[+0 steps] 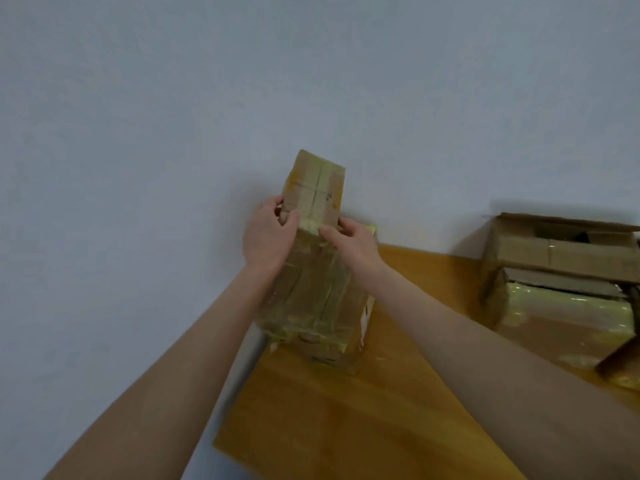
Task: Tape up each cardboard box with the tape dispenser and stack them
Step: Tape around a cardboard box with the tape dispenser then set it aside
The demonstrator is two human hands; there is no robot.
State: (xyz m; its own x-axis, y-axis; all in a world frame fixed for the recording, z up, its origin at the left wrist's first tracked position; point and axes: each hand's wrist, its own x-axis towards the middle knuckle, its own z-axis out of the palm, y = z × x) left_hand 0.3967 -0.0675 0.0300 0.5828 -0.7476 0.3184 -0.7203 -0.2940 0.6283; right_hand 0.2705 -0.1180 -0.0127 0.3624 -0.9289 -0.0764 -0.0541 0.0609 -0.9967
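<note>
A small taped cardboard box point(317, 188) sits on top of a stack of taped boxes point(311, 299) at the left end of the wooden table point(363, 427). My left hand point(268, 233) grips the small box's near left corner, fingers curled round its edge. On the right side, my right hand point(351, 242) holds the box's near lower edge with thumb and fingers. Glossy tape runs along the top seam of the small box and over the boxes below. No tape dispenser shows in the head view.
At the right end of the table stands a second pile: an open-flapped cardboard box point(561, 247) on a tape-wrapped box point(568, 317). A pale wall point(173, 133) rises directly behind the table. The table's left edge lies just beside the stack.
</note>
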